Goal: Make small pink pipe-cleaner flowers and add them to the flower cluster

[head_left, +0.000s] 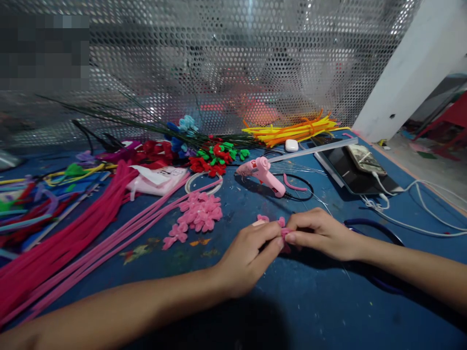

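Between my hands is a small pink pipe-cleaner flower (285,233), partly covered by the fingers. My left hand (251,253) pinches it from the left, thumb against fingers. From the right, my right hand (319,234) grips it too, its fingertips meeting the left ones. More pink fuzzy petals (263,218) show just behind the left fingers. To the left lies a cluster of finished-looking pink flowers (200,212). A pink glue gun (263,174) with a long clear glue stick (315,149) rests beyond my hands.
Pink pipe cleaners (120,238) and a magenta bundle (83,218) spread across the left. Yellow and orange pipe cleaners (292,131) lie by the perforated metal panel (233,58). A phone (366,159) with a white cable sits on a dark tablet (346,170). Blue-handled pliers or scissors (375,224) lie near my right forearm.
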### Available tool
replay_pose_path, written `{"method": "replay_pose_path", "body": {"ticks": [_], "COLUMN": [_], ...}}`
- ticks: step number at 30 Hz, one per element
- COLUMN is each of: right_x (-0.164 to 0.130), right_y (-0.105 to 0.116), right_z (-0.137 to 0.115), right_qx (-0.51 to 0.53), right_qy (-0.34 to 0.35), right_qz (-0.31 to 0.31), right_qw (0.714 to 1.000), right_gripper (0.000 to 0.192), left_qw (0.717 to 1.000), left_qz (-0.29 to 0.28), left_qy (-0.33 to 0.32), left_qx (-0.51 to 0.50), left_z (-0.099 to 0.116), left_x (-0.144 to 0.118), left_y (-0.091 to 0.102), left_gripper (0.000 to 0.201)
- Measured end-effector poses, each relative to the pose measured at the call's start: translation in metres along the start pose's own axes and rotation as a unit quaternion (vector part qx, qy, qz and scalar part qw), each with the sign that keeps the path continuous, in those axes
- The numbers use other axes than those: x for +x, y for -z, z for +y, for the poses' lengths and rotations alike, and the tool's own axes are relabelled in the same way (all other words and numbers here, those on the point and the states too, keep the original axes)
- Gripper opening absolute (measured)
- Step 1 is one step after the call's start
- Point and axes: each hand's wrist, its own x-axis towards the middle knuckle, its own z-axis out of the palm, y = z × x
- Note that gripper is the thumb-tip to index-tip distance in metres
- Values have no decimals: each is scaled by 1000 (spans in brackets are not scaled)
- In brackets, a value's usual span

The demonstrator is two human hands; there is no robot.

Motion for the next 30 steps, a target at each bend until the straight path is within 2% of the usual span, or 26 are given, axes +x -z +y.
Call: {"method": "replay_pose_path", "body": {"ticks": [4,8,15,19,22,25,28,30], "right_x": [-1,-3,-8,-11,-16,-21,-25,-24], "right_y": [-2,-5,-2,0,-9,-22,-29,-24], "right_z": [-6,-9,-11,-15,-15,-12,-10,-8], "right_qx": [-58,-82,-13,-20,-108,-246,-327,-336], "right_qy": [40,50,33,35,54,109,160,152], "right_qz": [8,5,-73,-139,-103,-35,-25,1], "right_qw": [998,995,997,989,987,963,931,929], "right_gripper": [26,25,24,23,21,20,22,24], "left_qw": [999,997,992,976,949,920,913,919], "left_qz": [12,8,-12,24,50,42,9,20], "left_qy": [-23,-67,-117,-182,-226,-268,-270,-258], "left_qx": [37,48,48,116,213,285,306,299], "left_z": [0,1,0,-5,-5,-3,-4,-8], "left_x": [-2,-2,-3,-5,-7,-12,-14,-12], "left_y": [0,2,-1,-5,-7,-6,-4,1], "left_gripper": [25,21,28,26,23,21,24,24]}}
